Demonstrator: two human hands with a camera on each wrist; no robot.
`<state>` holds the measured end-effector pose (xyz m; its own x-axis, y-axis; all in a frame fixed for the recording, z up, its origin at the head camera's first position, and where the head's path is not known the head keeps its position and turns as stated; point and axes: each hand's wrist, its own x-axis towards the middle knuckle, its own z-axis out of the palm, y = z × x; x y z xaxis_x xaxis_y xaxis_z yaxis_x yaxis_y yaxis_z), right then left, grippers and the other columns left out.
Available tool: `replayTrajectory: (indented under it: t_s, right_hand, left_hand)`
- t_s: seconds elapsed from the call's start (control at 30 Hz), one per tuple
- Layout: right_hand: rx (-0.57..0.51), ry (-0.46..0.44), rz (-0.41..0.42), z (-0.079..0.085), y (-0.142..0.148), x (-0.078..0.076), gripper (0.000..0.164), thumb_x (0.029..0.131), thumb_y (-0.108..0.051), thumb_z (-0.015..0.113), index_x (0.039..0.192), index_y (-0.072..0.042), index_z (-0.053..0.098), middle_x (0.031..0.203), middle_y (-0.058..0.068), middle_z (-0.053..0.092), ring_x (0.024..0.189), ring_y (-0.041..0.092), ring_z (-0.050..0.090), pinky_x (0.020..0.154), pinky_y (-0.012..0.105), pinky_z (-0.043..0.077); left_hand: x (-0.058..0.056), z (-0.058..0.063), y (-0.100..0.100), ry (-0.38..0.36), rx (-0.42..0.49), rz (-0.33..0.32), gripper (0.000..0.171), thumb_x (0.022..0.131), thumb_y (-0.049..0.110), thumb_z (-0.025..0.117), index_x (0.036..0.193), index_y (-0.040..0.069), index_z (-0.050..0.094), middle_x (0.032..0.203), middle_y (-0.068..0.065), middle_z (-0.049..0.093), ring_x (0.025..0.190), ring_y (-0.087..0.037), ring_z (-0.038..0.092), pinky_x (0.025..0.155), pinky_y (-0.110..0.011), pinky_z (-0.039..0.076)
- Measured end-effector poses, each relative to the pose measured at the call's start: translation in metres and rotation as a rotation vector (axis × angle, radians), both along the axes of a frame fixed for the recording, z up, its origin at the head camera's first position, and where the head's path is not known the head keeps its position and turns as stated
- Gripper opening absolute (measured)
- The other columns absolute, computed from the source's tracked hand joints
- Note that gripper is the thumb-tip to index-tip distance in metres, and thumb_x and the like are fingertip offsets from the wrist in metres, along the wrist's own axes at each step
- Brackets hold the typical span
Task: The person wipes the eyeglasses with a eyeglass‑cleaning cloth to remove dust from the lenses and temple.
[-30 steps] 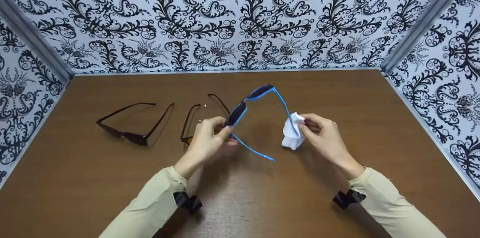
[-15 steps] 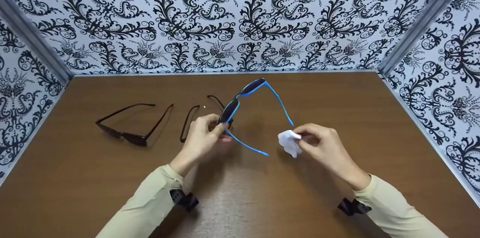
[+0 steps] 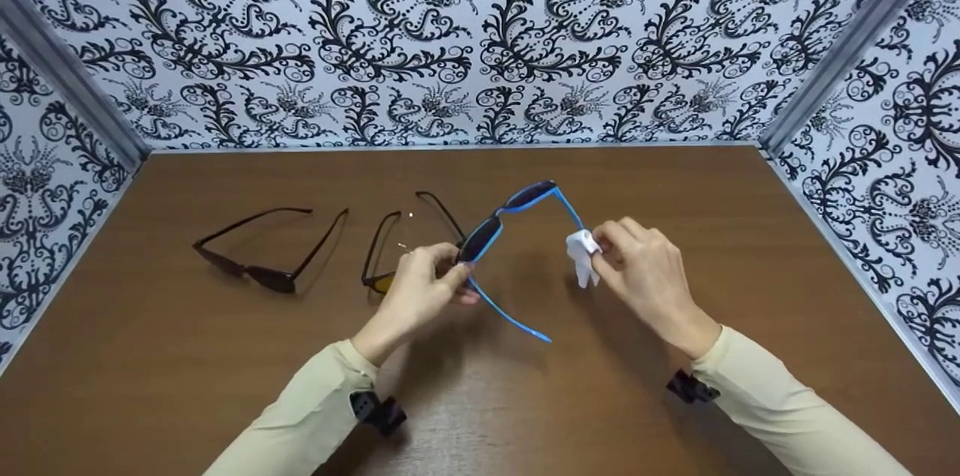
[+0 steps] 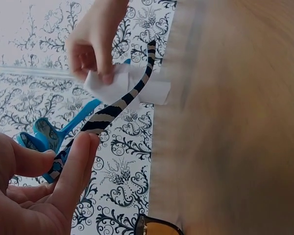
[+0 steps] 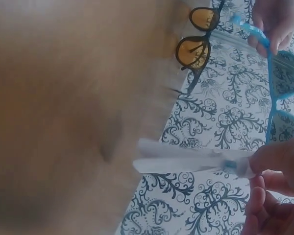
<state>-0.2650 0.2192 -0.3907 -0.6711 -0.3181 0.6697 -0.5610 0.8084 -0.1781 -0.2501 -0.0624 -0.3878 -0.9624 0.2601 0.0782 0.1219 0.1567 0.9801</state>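
My left hand (image 3: 424, 285) pinches blue-framed sunglasses (image 3: 481, 238) by the corner where the near temple meets the front, holding them above the table with both temples unfolded. In the left wrist view that temple (image 4: 110, 113) shows a dark-and-light striped outer side. My right hand (image 3: 645, 273) pinches a white cloth (image 3: 582, 255) folded around the far temple, whose tip is mostly hidden in it. In the right wrist view the cloth (image 5: 186, 159) hangs from the thumb and fingers, with a bit of blue showing through at the pinch.
Dark sunglasses (image 3: 262, 277) lie on the brown table (image 3: 480, 416) at the left, temples unfolded. Black-framed glasses with orange lenses (image 5: 192, 53) lie beside them, partly behind my left hand. Patterned panels (image 3: 450, 41) enclose the table at the back and sides.
The right hand and cloth dropped off the far temple's tip half a second ago, then came back up around it. The blue sunglasses shifted left, then right and slightly down.
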Motion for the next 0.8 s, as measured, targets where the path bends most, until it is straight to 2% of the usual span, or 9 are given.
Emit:
replayTrajectory:
  t_s: [0.2, 0.43, 0.63, 0.8]
  right_hand:
    - [0.024, 0.094, 0.001, 0.009, -0.004, -0.008, 0.016, 0.073, -0.001, 0.074, 0.086, -0.006, 0.065, 0.075, 0.005, 0.060, 0.059, 0.020, 0.054, 0.054, 0.036, 0.041]
    - [0.015, 0.195, 0.012, 0.013, -0.009, -0.011, 0.017, 0.073, 0.002, 0.070, 0.088, -0.005, 0.064, 0.076, 0.006, 0.060, 0.058, 0.023, 0.053, 0.052, 0.037, 0.042]
    - [0.077, 0.242, -0.015, 0.006, -0.003, -0.009, 0.015, 0.073, 0.001, 0.069, 0.086, -0.005, 0.064, 0.077, 0.007, 0.060, 0.056, 0.025, 0.053, 0.051, 0.037, 0.041]
    - [0.155, 0.227, -0.011, -0.001, 0.004, 0.002, 0.017, 0.071, 0.000, 0.071, 0.084, -0.006, 0.063, 0.075, 0.006, 0.059, 0.056, 0.025, 0.055, 0.051, 0.037, 0.041]
  left_hand:
    - [0.005, -0.003, 0.007, 0.019, -0.011, -0.051, 0.007, 0.092, -0.006, 0.057, 0.091, -0.011, 0.061, 0.077, -0.016, 0.065, 0.064, -0.027, 0.069, 0.061, -0.036, 0.058]
    - [0.007, -0.005, 0.013, 0.022, -0.036, -0.073, 0.006, 0.091, -0.005, 0.058, 0.087, -0.009, 0.061, 0.073, -0.014, 0.066, 0.062, -0.024, 0.069, 0.061, -0.043, 0.057]
    - [0.007, 0.000, 0.013, 0.033, -0.018, -0.060, 0.006, 0.090, -0.007, 0.056, 0.090, -0.010, 0.062, 0.077, -0.016, 0.066, 0.063, -0.026, 0.069, 0.063, -0.043, 0.057]
    - [0.005, 0.006, 0.009, 0.038, 0.021, -0.021, 0.009, 0.090, -0.010, 0.055, 0.095, -0.012, 0.061, 0.079, -0.017, 0.065, 0.065, -0.028, 0.070, 0.063, -0.038, 0.058]
